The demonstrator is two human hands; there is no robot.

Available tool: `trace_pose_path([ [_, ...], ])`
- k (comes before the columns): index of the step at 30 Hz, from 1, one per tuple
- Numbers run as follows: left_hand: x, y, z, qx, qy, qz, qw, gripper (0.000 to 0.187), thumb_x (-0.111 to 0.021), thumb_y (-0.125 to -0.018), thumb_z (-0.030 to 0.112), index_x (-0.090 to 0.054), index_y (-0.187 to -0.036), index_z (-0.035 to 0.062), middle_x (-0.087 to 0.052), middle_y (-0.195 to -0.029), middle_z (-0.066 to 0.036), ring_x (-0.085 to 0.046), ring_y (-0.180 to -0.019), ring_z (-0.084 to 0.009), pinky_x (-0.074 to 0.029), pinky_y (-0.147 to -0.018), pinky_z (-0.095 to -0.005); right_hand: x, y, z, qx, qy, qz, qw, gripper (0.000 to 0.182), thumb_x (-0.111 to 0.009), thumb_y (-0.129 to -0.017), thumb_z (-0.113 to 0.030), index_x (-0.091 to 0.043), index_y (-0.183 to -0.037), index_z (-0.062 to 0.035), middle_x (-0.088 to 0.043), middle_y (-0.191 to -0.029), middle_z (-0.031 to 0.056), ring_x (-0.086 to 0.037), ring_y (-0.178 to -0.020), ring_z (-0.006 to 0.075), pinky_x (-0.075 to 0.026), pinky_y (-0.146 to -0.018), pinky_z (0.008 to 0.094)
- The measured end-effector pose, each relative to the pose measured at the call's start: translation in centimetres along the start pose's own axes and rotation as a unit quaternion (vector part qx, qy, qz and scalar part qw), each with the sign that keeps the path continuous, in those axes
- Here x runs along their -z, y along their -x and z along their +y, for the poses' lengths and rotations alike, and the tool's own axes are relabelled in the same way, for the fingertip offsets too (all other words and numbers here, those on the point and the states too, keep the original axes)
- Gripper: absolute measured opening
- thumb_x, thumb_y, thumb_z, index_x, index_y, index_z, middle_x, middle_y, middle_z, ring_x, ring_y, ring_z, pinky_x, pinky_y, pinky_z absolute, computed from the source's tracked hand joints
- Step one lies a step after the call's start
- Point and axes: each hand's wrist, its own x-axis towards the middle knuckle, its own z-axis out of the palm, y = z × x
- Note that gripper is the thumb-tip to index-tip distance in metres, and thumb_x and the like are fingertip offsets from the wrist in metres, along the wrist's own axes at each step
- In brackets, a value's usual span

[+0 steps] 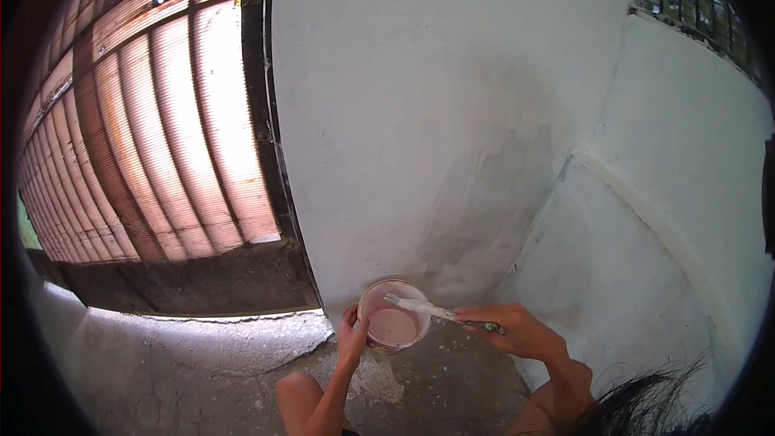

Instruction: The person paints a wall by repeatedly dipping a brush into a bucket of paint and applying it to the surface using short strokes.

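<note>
A round paint bucket (374,300) stands on the floor close to the wall, its inside smeared pinkish-white, with a pale layer at the bottom. My left hand (352,337) grips the bucket's left side near the rim. In my right hand (513,329), fingers closed round the handle, is a paintbrush (416,305) coated in white paint. Its bristle end points left, over the bucket's opening. Part of the handle is hidden by my fingers.
A white wall (363,113) with a grey damp-looking patch (492,186) rises ahead. On the left is a metal-framed gate (161,129) with translucent corrugated panels. To the right, a sloping white surface (597,250) meets the wall. My knees frame the concrete floor (452,387).
</note>
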Motion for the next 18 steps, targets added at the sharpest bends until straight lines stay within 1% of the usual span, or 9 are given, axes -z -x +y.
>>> trace_pose_path([
  [2,0.1,-0.1,0.0,0.001,0.003,0.000,1.000,0.045,-0.054,-0.089,0.012,-0.043,-0.130,-0.0035,-0.060,-0.118,-0.014,-0.063,-0.056,-0.0172,-0.049,-0.040,-0.0246,0.4,-0.3,-0.3,0.001,-0.001,-0.002,1.000,0.035,-0.064,-0.085,-0.004,-0.062,-0.119,-0.0100,-0.063,-0.121,0.0080,-0.067,-0.094,0.0265,-0.054,-0.077,0.0339],
  [6,0.3,-0.3,0.1,0.001,-0.002,-0.008,1.000,0.045,-0.054,-0.089,0.012,-0.044,-0.130,-0.0035,-0.060,-0.117,-0.014,-0.064,-0.056,-0.0177,-0.049,-0.039,-0.0250,2.4,-1.8,-1.3,0.023,0.019,0.008,1.000,0.037,-0.065,-0.084,0.000,-0.063,-0.119,-0.0105,-0.065,-0.119,0.0080,-0.067,-0.098,0.0255,-0.053,-0.081,0.0321],
  [8,0.1,-0.3,0.4,-0.007,-0.009,-0.003,1.000,0.044,-0.054,-0.088,0.012,-0.045,-0.129,-0.0035,-0.060,-0.117,-0.014,-0.065,-0.060,-0.0184,-0.050,-0.040,-0.0252,4.0,-2.8,-1.8,0.028,0.030,0.012,0.999,0.037,-0.064,-0.084,0.000,-0.063,-0.119,-0.0104,-0.065,-0.119,0.0079,-0.067,-0.099,0.0251,-0.053,-0.082,0.0319],
  [9,0.1,-0.4,0.3,-0.008,-0.009,-0.006,1.000,0.044,-0.054,-0.088,0.012,-0.045,-0.129,-0.0035,-0.060,-0.117,-0.014,-0.065,-0.060,-0.0184,-0.050,-0.040,-0.0252,4.9,-3.3,-2.1,0.041,0.047,0.031,0.998,0.036,-0.064,-0.084,-0.001,-0.063,-0.119,-0.0104,-0.065,-0.118,0.0077,-0.067,-0.098,0.0240,-0.053,-0.081,0.0317],
  [11,0.2,-0.6,0.1,0.006,0.002,0.004,1.000,0.043,-0.054,-0.088,0.012,-0.046,-0.128,-0.0033,-0.060,-0.116,-0.013,-0.066,-0.067,-0.0183,-0.052,-0.041,-0.0254,7.1,-4.4,-3.1,0.052,0.064,0.052,0.995,0.035,-0.065,-0.085,-0.002,-0.063,-0.119,-0.0104,-0.065,-0.118,0.0075,-0.067,-0.097,0.0230,-0.053,-0.081,0.0315],
  [13,0.2,-0.5,0.3,0.003,0.005,0.001,1.000,0.043,-0.054,-0.088,0.012,-0.046,-0.128,-0.0032,-0.060,-0.116,-0.013,-0.066,-0.070,-0.0181,-0.052,-0.042,-0.0254,9.8,-5.5,-4.7,0.060,0.099,0.115,0.987,0.033,-0.065,-0.085,-0.001,-0.064,-0.116,-0.0100,-0.067,-0.116,0.0062,-0.066,-0.097,0.0182,-0.053,-0.083,0.0305],
  [15,0.2,-0.6,0.3,0.000,0.010,0.001,1.000,0.043,-0.054,-0.088,0.012,-0.046,-0.128,-0.0031,-0.060,-0.116,-0.013,-0.066,-0.072,-0.0178,-0.053,-0.043,-0.0255,12.2,-6.2,-6.4,0.064,0.085,0.172,0.979,0.030,-0.065,-0.085,0.000,-0.065,-0.114,-0.0079,-0.068,-0.113,0.0068,-0.065,-0.098,0.0156,-0.052,-0.086,0.0298],
  [16,0.3,-0.7,0.1,0.000,0.002,0.002,1.000,0.043,-0.054,-0.088,0.012,-0.046,-0.128,-0.0032,-0.060,-0.117,-0.012,-0.065,-0.072,-0.0176,-0.053,-0.043,-0.0254,13.2,-6.4,-7.4,0.064,0.085,0.172,0.979,0.030,-0.065,-0.085,0.000,-0.065,-0.114,-0.0079,-0.068,-0.113,0.0068,-0.065,-0.098,0.0156,-0.052,-0.086,0.0298],
  [18,0.4,-1.0,-0.3,0.001,-0.005,0.003,1.000,0.043,-0.054,-0.089,0.012,-0.046,-0.128,-0.0032,-0.060,-0.117,-0.012,-0.065,-0.072,-0.0174,-0.052,-0.043,-0.0254,14.5,-6.3,-9.2,0.127,0.131,0.251,0.951,0.029,-0.064,-0.085,0.002,-0.066,-0.113,-0.0066,-0.068,-0.113,0.0082,-0.065,-0.101,0.0160,-0.052,-0.088,0.0288],
])
